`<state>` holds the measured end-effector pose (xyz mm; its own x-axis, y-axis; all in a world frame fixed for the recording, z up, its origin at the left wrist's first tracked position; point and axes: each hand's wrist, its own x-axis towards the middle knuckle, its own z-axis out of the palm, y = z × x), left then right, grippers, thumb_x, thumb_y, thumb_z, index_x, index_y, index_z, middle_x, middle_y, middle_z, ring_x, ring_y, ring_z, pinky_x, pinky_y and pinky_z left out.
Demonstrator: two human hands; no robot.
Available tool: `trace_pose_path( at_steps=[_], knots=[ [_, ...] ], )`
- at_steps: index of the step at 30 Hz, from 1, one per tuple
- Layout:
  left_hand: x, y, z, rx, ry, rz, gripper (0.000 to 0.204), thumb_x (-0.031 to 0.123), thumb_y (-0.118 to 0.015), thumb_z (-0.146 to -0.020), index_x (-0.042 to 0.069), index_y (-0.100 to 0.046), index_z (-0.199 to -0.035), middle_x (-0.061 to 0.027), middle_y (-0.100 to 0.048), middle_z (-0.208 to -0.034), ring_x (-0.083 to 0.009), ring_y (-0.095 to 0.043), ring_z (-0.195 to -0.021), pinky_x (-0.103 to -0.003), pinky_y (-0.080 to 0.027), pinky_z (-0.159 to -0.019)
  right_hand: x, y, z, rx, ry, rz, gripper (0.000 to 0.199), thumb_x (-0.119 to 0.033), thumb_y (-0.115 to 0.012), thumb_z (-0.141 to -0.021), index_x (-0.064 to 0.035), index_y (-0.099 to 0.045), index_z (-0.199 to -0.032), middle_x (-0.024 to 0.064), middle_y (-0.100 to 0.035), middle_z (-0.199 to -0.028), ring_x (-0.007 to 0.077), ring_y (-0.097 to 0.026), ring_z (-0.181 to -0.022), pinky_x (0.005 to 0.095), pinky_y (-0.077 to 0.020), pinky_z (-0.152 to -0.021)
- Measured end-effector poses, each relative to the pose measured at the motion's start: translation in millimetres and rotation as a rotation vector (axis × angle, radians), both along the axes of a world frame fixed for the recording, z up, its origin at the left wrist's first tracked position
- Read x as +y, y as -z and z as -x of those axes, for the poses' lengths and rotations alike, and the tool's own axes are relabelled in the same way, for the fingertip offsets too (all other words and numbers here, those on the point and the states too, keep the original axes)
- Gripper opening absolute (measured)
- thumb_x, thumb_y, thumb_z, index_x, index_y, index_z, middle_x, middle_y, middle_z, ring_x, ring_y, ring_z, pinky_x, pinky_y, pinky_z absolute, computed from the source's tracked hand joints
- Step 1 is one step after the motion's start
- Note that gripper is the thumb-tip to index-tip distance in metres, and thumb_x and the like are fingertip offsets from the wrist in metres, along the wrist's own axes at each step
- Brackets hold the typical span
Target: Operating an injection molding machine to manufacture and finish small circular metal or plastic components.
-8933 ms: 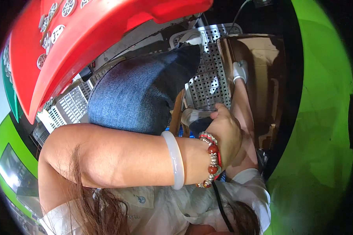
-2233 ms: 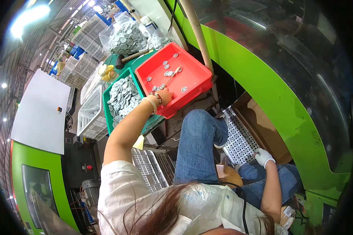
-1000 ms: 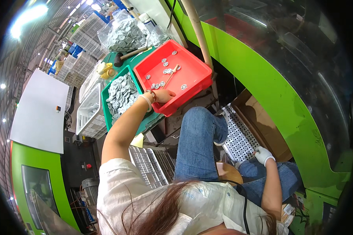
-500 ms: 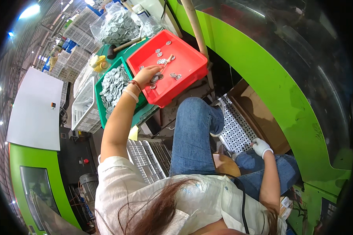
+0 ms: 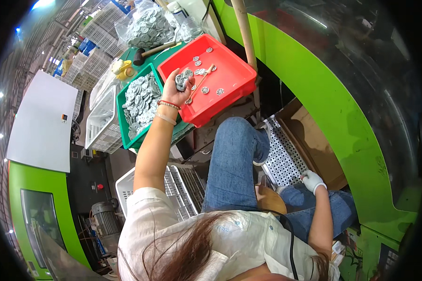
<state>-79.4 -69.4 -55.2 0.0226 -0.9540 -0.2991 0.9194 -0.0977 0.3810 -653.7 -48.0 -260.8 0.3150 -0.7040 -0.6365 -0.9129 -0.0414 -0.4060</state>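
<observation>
My left hand (image 5: 173,92), bare with bracelets at the wrist, is turned palm up over the near left side of the red tray (image 5: 229,84). Its fingers are curled round a handful of grey slotted discs (image 5: 183,80). Several more discs lie scattered on the tray's floor, along with a thin wooden stick (image 5: 202,83). Just left of it, a green bin (image 5: 122,118) holds a heap of similar discs (image 5: 140,100). Low on the right, my white-gloved right hand (image 5: 313,182) is closed at the near corner of a white perforated tray (image 5: 284,157).
Behind the red tray lie a mallet (image 5: 139,56) and a clear bag of discs (image 5: 150,29). A yellow object (image 5: 122,69) sits left of them. White crates (image 5: 103,122) flank the bench. A green machine frame (image 5: 309,77) curves along my right, beside a cardboard box (image 5: 321,150).
My left hand has turned from palm down among the discs to palm up, lifting a handful of them. My right hand stays at the perforated tray's corner. The view has shifted slightly.
</observation>
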Motion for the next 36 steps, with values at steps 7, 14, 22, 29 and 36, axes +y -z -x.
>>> trace_pose_path(
  at_steps=[7,14,22,29,36],
  knots=[
    [-0.8,5.8,-8.9,-0.278,-0.147,-0.123,0.025,0.022,-0.05,-0.09,0.003,-0.058,-0.103,-0.0121,-0.06,-0.092,-0.0216,-0.06,-0.073,-0.025,-0.054,-0.052,-1.7,11.7,5.3,0.0,-0.003,-0.009,0.038,-0.034,-0.053,-0.086,-0.0098,-0.06,-0.115,0.0207,-0.059,-0.115,0.0361,-0.055,-0.108,0.0402,-0.0426,-0.093],
    [-1.4,12.1,-5.4,-0.455,-0.238,-0.215,0.022,0.019,-0.05,-0.089,0.004,-0.058,-0.103,-0.0105,-0.061,-0.091,-0.0193,-0.06,-0.067,-0.024,-0.052,-0.051,-2.0,10.0,4.1,-0.014,-0.012,-0.005,0.041,-0.035,-0.053,-0.086,-0.0077,-0.059,-0.115,0.0212,-0.059,-0.116,0.0358,-0.055,-0.109,0.0401,-0.042,-0.094],
    [2.5,11.1,-4.8,-0.12,-0.212,-0.041,0.021,0.018,-0.051,-0.088,0.001,-0.055,-0.1,-0.0133,-0.06,-0.089,-0.0193,-0.057,-0.065,-0.023,-0.052,-0.05,-0.7,3.1,3.3,-0.032,-0.006,-0.002,0.04,-0.035,-0.053,-0.086,-0.0077,-0.06,-0.114,0.0212,-0.059,-0.114,0.0357,-0.055,-0.108,0.0403,-0.0425,-0.093],
    [-11.1,18.0,12.5,-0.017,-0.393,-0.168,0.028,0.025,-0.05,-0.09,0.001,-0.052,-0.103,-0.0168,-0.059,-0.092,-0.0283,-0.06,-0.081,-0.03,-0.056,-0.059,0.7,-3.6,1.6,-0.036,0.003,0.023,0.035,-0.031,-0.054,-0.086,-0.0049,-0.061,-0.108,0.023,-0.061,-0.108,0.0373,-0.057,-0.104,0.0398,-0.0431,-0.091],
    [-15.1,15.2,10.8,-1.077,-0.325,-0.368,0.017,0.019,-0.057,-0.087,0.007,-0.056,-0.098,-0.0051,-0.059,-0.078,-0.0162,-0.058,-0.059,-0.027,-0.049,-0.049,-0.8,5.0,6.4,0.003,0.004,0.007,0.039,-0.036,-0.053,-0.087,-0.0085,-0.06,-0.113,0.0205,-0.06,-0.114,0.0356,-0.056,-0.108,0.0405,-0.0427,-0.093]
  ],
)
